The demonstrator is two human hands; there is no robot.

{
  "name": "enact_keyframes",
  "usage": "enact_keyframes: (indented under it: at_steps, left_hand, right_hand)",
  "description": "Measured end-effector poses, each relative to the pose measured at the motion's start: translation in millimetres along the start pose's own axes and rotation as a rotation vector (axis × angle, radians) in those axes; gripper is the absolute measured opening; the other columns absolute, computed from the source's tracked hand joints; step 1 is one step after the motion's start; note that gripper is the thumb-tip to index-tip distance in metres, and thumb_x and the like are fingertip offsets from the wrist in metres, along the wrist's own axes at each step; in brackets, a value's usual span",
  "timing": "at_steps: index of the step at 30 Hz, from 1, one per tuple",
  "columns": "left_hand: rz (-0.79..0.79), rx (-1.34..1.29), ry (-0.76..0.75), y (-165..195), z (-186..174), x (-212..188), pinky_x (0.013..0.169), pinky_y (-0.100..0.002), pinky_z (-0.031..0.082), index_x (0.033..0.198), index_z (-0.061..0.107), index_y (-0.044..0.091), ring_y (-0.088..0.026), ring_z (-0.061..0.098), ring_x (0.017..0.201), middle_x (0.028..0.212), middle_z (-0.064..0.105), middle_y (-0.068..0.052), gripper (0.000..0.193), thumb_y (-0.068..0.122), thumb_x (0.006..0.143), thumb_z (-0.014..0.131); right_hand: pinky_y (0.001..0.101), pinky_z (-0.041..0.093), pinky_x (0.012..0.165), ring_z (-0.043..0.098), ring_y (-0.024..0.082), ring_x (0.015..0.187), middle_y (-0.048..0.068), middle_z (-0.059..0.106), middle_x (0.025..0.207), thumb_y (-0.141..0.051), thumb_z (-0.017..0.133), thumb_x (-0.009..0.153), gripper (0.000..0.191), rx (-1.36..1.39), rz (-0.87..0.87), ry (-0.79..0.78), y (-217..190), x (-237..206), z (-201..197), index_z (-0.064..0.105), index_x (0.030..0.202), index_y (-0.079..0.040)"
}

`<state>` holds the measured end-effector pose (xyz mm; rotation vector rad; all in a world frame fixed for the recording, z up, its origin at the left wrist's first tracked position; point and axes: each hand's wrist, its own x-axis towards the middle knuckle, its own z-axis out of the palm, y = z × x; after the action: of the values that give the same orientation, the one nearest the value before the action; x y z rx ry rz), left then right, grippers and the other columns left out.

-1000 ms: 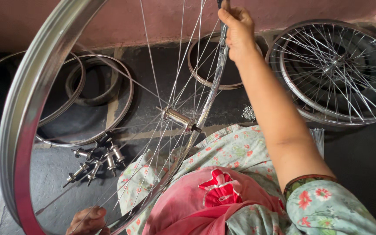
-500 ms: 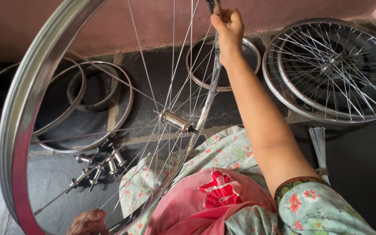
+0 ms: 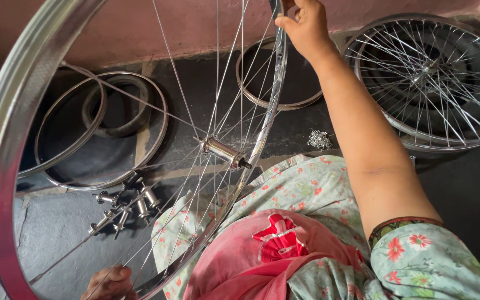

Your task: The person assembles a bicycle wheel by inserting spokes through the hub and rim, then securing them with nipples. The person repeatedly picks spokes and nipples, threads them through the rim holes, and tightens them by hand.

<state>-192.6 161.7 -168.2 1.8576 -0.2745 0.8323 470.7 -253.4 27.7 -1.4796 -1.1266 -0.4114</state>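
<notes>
Head view, one frame. I see right hand (image 3: 305,25) at 12 o'clock, fingers closed around far edge of wheel rim (image 3: 12,139). Rim stands upright over lap, hub (image 3: 222,150) at centre, spokes fanning out. Left hand (image 3: 109,283) at 7 o'clock, touching lower rim; I cannot tell its grip. Loose hubs (image 3: 123,208) on floor at 8 o'clock. Finished spoked wheel (image 3: 434,78) lying at 2 o'clock. Bare rims (image 3: 104,130) at 10 o'clock.

We see our right hand (image 3: 305,26) bare at the top of the frame, the forearm uncovered below it. Lower right, a short pale green sleeve (image 3: 426,261) with red flowers and dark trim. Bottom left, our left hand (image 3: 109,282) wears nothing.
</notes>
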Motion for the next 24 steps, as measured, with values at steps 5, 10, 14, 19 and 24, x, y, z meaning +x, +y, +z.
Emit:
enact_keyframes:
  at_steps: [5,10,14,19,24]
  left_hand:
    - [-0.003,0.003,-0.012,-2,-6,-3,0.083,-0.040,0.059,0.098,0.066,0.007,-0.028,0.069,0.100,0.112,0.072,-0.010,0.019,0.010,0.083,0.076]
    - [-0.002,0.001,-0.020,-7,-8,-6,0.083,-0.040,0.059,0.098,0.066,0.007,-0.028,0.069,0.100,0.112,0.072,-0.010,0.019,0.010,0.083,0.076]
    - [0.001,0.002,-0.028,-11,-12,-7,0.083,-0.040,0.059,0.098,0.066,0.007,-0.028,0.069,0.100,0.112,0.072,-0.010,0.019,0.011,0.083,0.076]
    - [0.009,0.001,-0.036,-19,-15,-9,0.083,-0.040,0.059,0.098,0.066,0.007,-0.028,0.069,0.100,0.112,0.072,-0.009,0.019,0.011,0.084,0.077]
    - [0.021,-0.010,-0.030,-25,-3,-7,0.083,-0.040,0.059,0.098,0.066,0.007,-0.028,0.069,0.100,0.112,0.072,-0.009,0.019,0.012,0.084,0.077]
  right_hand:
    - [0.0315,0.037,0.063,0.046,0.017,0.069,0.008,0.059,0.083,0.009,0.080,0.092,0.019,-0.287,0.218,-0.019,5,3,-8,0.065,0.100,0.001]
    - [0.0312,0.054,0.086,0.067,0.016,0.099,0.004,0.068,0.103,0.011,0.076,0.093,0.024,-0.055,0.050,-0.058,15,7,-9,0.063,0.111,0.002]
    - [0.0314,0.056,0.084,0.069,0.016,0.094,0.005,0.071,0.099,0.008,0.076,0.094,0.019,-0.162,0.096,-0.058,17,5,-12,0.064,0.107,0.001]
    - [0.0305,0.056,0.080,0.070,0.016,0.090,0.005,0.072,0.097,0.004,0.078,0.095,0.016,-0.236,0.133,-0.073,-1,5,-19,0.066,0.105,0.001]
    - [0.0214,0.047,0.063,0.062,0.006,0.073,0.001,0.072,0.096,0.001,0.072,0.090,0.016,0.139,0.503,-0.078,-47,2,-63,0.069,0.105,-0.003]
